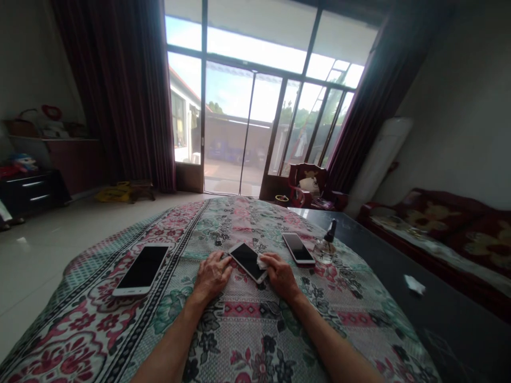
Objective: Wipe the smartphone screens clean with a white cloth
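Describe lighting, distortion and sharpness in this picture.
Head view: strong backlight, window largely washed out; head view: curtains and sofa in deep shade, curtains leaning as if wide-angle stretched; head view: left hand, right hand and middle phone readable, slightly soft.

- On the desk [255, 319] I have three phones: the left phone [141, 270] well apart, the middle phone [244, 259] between both hands, the right phone [297, 248] farther right.
- I see the left hand [213, 273] at the middle phone's left corner; the right hand [279, 274], with a wad [261, 261], is at its right end.
- Just right of the right phone: a bottle [325, 250] (touching or not, I can't tell).
- Behind the desk, a glass door [233, 127]; far right, a sofa [443, 223].
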The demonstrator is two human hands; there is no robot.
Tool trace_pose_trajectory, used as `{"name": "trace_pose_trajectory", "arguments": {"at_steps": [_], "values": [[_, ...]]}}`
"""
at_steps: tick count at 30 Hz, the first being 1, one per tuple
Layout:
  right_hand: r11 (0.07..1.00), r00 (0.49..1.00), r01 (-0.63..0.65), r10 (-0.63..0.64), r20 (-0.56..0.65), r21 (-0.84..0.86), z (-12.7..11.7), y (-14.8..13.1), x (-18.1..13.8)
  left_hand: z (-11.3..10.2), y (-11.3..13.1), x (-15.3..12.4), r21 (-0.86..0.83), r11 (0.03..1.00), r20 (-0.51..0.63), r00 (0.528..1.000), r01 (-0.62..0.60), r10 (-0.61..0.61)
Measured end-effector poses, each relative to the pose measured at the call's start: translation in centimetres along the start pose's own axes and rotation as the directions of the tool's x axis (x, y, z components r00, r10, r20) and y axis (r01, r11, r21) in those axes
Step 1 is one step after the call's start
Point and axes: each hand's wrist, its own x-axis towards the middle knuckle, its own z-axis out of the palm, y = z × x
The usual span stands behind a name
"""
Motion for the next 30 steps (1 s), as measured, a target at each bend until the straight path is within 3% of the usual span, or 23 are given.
{"name": "trace_pose_trajectory", "arguments": {"at_steps": [23, 30], "values": [[0.999, 0.999, -0.043, 0.043, 0.000, -0.010, 0.2, 0.1, 0.0, -0.6, 0.6, -0.8, -0.005, 0.999, 0.014, 0.999, -0.053, 0.053], [0.998, 0.998, -0.048, 0.049, -0.029, 0.037, -0.1, -0.3, -0.1, -0.2, 2.5, -0.3, 0.027, 0.998, -0.010, 0.998, 0.054, -0.054]]}}
